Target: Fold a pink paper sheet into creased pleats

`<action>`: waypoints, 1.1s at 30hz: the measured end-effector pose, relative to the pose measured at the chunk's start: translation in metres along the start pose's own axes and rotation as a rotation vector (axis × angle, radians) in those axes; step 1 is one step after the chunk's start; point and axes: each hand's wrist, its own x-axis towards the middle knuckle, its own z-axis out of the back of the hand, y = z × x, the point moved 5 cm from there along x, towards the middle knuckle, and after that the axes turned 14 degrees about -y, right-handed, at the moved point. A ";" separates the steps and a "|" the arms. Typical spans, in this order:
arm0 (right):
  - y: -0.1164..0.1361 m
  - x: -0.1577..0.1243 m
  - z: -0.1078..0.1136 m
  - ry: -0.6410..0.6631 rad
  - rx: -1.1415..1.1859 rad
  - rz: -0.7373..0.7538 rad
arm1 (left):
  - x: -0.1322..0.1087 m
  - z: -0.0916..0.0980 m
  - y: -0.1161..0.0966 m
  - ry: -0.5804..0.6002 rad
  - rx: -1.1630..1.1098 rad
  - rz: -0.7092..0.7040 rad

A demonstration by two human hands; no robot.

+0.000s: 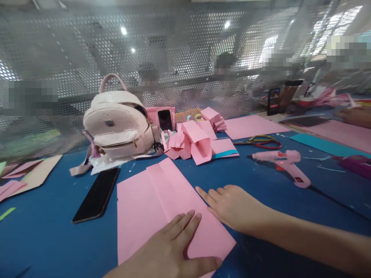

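A large sheet of pink paper (139, 216) lies on the blue table, with a strip along its right side folded over. My left hand (174, 247) rests flat on its lower part, fingers stretched out and thumb spread to the right. At the sheet's right folded edge is my right hand (228, 204), index finger extended and the other fingers partly curled. It touches the edge and holds nothing that I can see. Beyond the sheet stand several folded pink paper pieces (198, 139). A pink glue gun (278, 156) lies to the right of my right hand.
A black phone (97, 195) lies left of the sheet, before a pale pink backpack (118, 119). Scissors (263, 141), blue paper (327, 144) and more pink paper (255, 126) lie at the back right. A perforated metal screen (185, 46) stands behind. Another person's hand (355, 116) is at far right.
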 end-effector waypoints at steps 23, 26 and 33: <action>-0.023 -0.040 0.028 -0.116 0.314 -0.079 | 0.013 0.019 0.043 -0.048 0.295 -0.115; -0.035 -0.036 0.033 -0.111 0.352 -0.137 | 0.023 0.021 0.030 -0.067 0.302 -0.110; -0.036 -0.030 0.039 -0.024 0.540 -0.189 | 0.048 0.016 -0.023 -0.081 0.237 -0.133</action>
